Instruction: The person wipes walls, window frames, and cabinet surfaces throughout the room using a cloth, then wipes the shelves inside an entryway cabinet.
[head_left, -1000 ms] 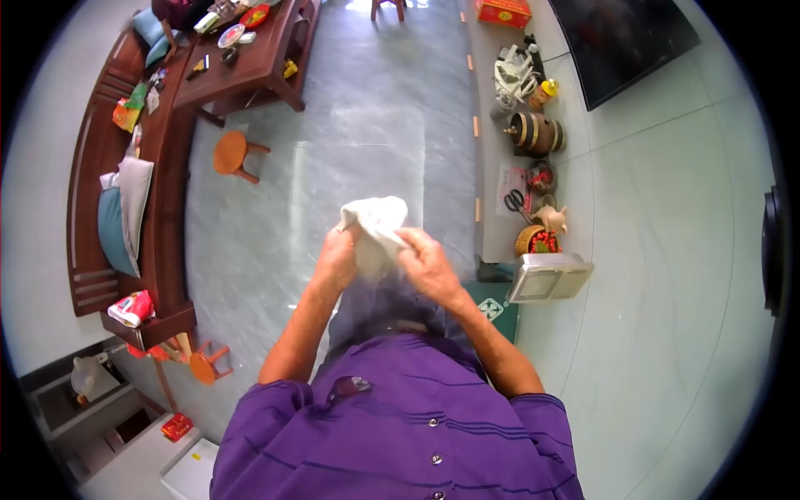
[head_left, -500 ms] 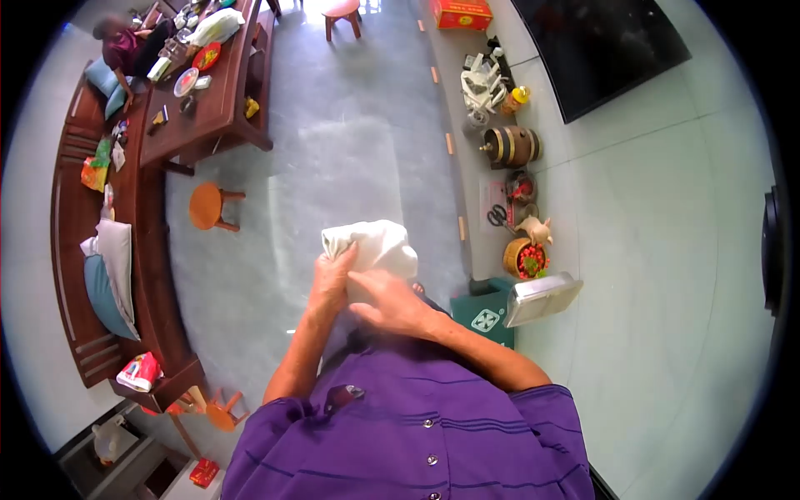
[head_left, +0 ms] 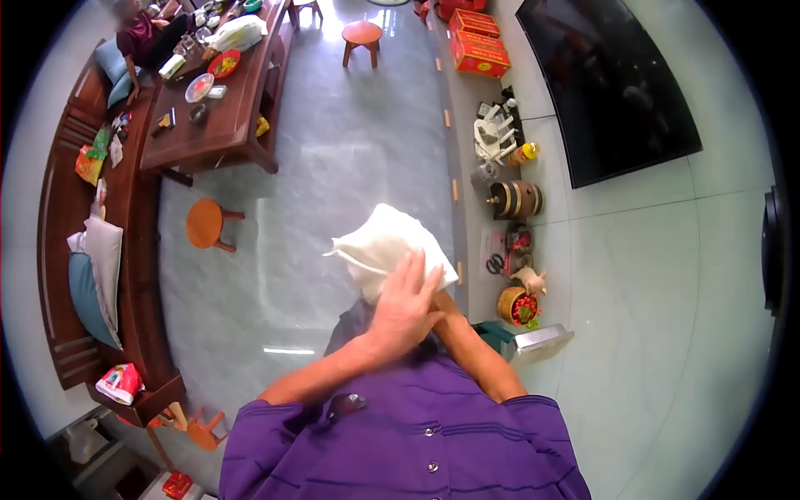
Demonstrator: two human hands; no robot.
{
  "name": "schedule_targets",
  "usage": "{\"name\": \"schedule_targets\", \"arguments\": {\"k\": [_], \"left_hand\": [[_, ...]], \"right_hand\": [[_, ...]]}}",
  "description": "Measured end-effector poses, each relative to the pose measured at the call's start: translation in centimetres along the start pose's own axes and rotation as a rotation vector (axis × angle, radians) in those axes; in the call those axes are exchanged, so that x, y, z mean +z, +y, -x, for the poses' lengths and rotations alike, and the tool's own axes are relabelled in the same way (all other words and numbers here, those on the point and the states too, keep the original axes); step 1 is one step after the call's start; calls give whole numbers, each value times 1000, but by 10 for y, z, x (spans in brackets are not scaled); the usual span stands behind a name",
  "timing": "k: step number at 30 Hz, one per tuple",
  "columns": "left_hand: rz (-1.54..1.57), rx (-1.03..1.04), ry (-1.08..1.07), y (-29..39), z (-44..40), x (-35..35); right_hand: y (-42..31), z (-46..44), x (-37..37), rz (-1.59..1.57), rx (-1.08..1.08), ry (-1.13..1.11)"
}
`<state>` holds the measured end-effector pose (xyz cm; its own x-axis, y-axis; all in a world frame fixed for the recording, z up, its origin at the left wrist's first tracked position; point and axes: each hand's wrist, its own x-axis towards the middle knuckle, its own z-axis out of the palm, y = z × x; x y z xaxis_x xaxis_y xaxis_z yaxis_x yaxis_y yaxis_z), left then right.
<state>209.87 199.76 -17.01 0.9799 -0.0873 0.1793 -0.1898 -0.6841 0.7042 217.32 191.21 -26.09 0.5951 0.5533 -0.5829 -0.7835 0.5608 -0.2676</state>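
A folded white cloth (head_left: 385, 242) is held up in front of my body, its loose corner pointing left. My left hand (head_left: 404, 304) lies across the near side of the cloth, fingers stretched out flat against it. Behind and below it, my right hand (head_left: 443, 303) bears the cloth from underneath at its right corner. Most of the right hand's fingers are hidden by the cloth and the left hand.
An orange stool (head_left: 206, 223) stands on the left, near a wooden bench with cushions (head_left: 93, 292). A dark wooden table (head_left: 242, 108) holds dishes. Along the right ledge are a small barrel (head_left: 518, 200), scissors (head_left: 496, 265) and a basket of red fruit (head_left: 515, 307).
My left hand has moved right from the cloth's left edge to lie flat over it. My right hand has gone beneath. The cloth has turned and spread wider; the view has tilted up slightly.
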Motion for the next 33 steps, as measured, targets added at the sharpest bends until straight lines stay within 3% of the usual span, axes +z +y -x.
{"name": "schedule_targets", "arguments": {"k": [2, 5, 7, 9, 12, 15, 17, 22, 25, 27, 30, 31, 33], "left_hand": [[70, 85, -28, -9, 2, -12], [437, -34, -6, -35, 6, -29], [264, -71, 275, -47, -2, -46], [24, -183, 384, -66, -18, -54], [590, -545, 109, -124, -20, -15], [967, -745, -419, -110, -50, -33], [977, -747, -454, -101, -58, -28], [1179, -718, -271, -106, -67, 23], [1320, -761, -177, -95, -94, 42], [1332, -760, -155, -94, -108, 61], [1252, -709, -240, -76, -140, 89], [1230, -692, -271, -62, -152, 97], [1181, -622, -345, -33, -181, 115]], "right_hand": [[-5, -6, 2, -4, 17, -22], [-15, -13, 1, 10, 21, -36], [-25, -11, -2, 25, 26, -37], [-34, -7, -6, 29, 43, -42], [-45, 4, -9, 50, 89, -57], [-59, 12, -13, 35, 148, -102], [-65, 18, -18, 1, 172, -133], [-87, 22, -35, -134, 152, -128], [-111, 11, -56, -198, 53, -142], [-129, 27, -65, -302, -104, 39], [-162, 45, -80, -247, -138, 185], [-164, 38, -99, -13, -201, 227], [-175, 45, -128, 371, -524, 209]]}}
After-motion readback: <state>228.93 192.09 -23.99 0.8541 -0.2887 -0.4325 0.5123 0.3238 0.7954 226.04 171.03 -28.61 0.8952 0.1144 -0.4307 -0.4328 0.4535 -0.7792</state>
